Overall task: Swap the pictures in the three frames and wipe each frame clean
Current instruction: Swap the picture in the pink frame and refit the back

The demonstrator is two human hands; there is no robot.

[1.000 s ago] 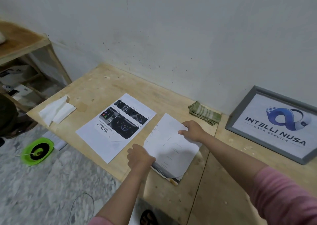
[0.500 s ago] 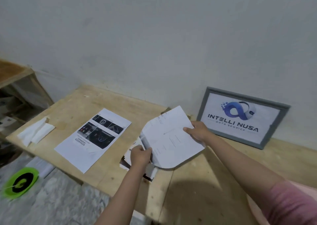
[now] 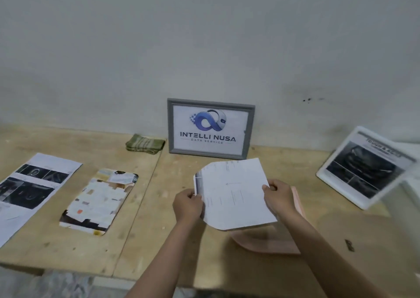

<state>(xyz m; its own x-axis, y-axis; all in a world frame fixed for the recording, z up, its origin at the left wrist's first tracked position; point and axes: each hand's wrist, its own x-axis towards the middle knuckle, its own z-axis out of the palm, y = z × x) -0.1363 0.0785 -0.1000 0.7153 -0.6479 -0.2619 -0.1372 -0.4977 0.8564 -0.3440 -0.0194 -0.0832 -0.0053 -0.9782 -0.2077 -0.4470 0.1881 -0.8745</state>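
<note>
I pinch a white printed sheet (image 3: 234, 193) by its side edges, left hand (image 3: 187, 205) and right hand (image 3: 278, 197) both gripping it. A second ago it lay beside the car brochure (image 3: 31, 187); now I hold it in the air over a pink frame backing (image 3: 270, 241) on the wooden table (image 3: 181, 252), ready to load. The grey-framed logo picture (image 3: 210, 128) leans against the wall just beyond.

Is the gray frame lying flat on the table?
No, the gray frame stands upright on the table, leaning against the wall.
</note>
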